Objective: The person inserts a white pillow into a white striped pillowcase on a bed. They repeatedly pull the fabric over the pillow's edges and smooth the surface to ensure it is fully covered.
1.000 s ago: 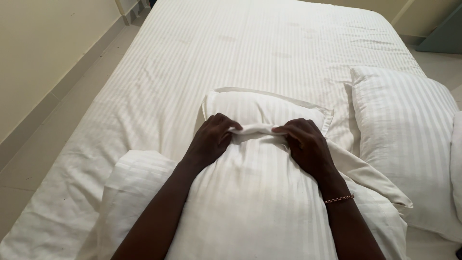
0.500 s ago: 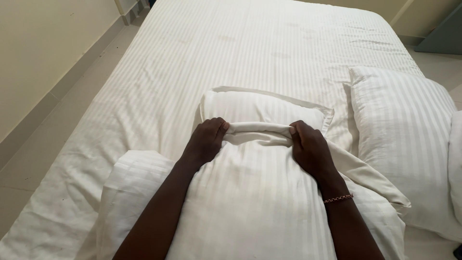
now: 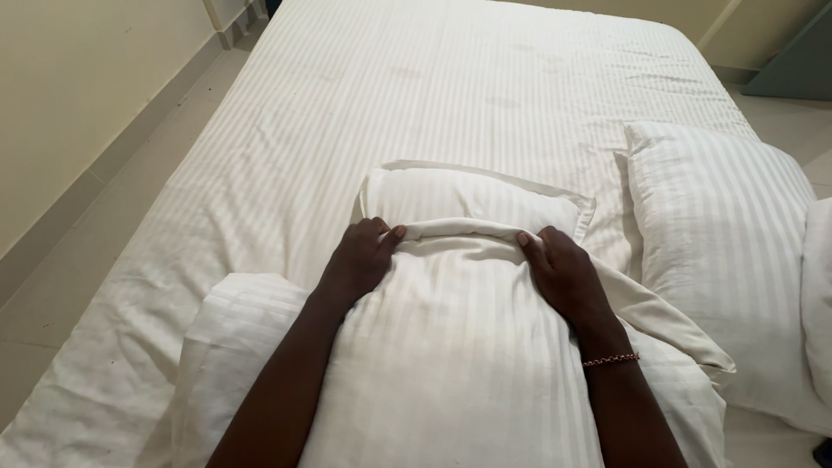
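On the bed (image 3: 485, 95), from my head view, my left hand (image 3: 360, 260) and right hand (image 3: 563, 273) curl shut on the pillowcase's rolled edge (image 3: 459, 232), the pillow (image 3: 468, 195) half inside. Uneven pulling could bunch the cloth, I judge.

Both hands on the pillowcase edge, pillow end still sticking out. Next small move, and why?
Probably draw the rolled pillowcase hem further over the exposed end of the pillow. The left hand and right hand each grip that hem at its ends, and the pillow's far end still lies bare on the striped bed sheet.
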